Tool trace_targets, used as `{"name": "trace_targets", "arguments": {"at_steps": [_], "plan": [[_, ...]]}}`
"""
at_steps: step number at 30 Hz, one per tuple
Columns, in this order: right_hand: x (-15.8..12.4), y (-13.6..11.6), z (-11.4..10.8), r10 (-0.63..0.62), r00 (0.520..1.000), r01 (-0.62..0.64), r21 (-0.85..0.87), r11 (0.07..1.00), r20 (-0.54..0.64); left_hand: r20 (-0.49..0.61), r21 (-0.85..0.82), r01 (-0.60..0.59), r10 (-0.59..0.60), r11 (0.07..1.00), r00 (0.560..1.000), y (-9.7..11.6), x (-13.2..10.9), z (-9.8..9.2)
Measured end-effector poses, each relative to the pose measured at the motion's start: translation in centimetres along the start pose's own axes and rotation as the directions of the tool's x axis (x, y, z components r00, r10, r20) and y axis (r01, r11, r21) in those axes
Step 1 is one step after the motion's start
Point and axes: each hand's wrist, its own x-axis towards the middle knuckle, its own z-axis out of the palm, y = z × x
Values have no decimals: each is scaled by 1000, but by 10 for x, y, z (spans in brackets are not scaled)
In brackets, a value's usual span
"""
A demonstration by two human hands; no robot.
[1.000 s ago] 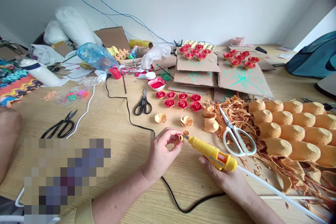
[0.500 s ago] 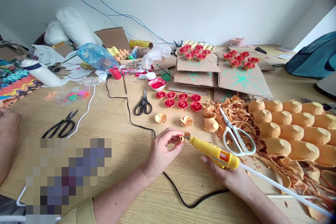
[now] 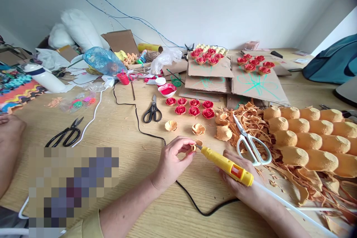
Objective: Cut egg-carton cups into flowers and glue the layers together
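Note:
My left hand (image 3: 175,161) pinches a small curled piece of orange egg carton (image 3: 193,147) between thumb and fingers. Against that piece rests the metal nozzle of a yellow hot glue gun (image 3: 225,164). My right hand (image 3: 241,178) is wrapped round the glue gun, with a long white glue stick (image 3: 290,204) coming out of its back. Just beyond my hands lie two unpainted carton flowers, one cupped (image 3: 171,125) and one with spread petals (image 3: 198,129). Behind these, several red roses (image 3: 194,111) sit in two rows.
White-handled scissors (image 3: 253,143) and carton scraps (image 3: 251,119) lie right, beside egg trays (image 3: 306,134). Black scissors (image 3: 152,111), a bowl of red paint (image 3: 167,89) and cardboard with red flowers (image 3: 209,68) stand farther back. A black cord (image 3: 192,200) crosses the table. Another person's hand (image 3: 11,137) is at left.
My right hand has shifted its hold, its fingers now showing above the glue gun, whose back end has rolled and dipped slightly. My left hand stays in place with the carton piece.

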Motion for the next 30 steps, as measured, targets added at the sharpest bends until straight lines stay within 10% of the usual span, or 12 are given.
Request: {"name": "trace_targets", "arguments": {"at_steps": [10, 15, 20, 30], "plan": [[2, 3, 0, 3, 1000, -3, -16, 1000, -13, 1, -48, 36, -36, 998, 999, -4, 0, 1], [-4, 2, 1, 243, 970, -234, 203, 951, -21, 3, -37, 56, -56, 998, 998, -3, 0, 0], [-9, 4, 6, 461, 877, -458, 521, 720, 135, -10, 42, 25, -25, 999, 1000, 1, 2, -1], [-7, -1, 2, 118, 979, -186, 965, 184, 166, 58, 216, -58, 47, 975, 997, -2, 0, 1]]}}
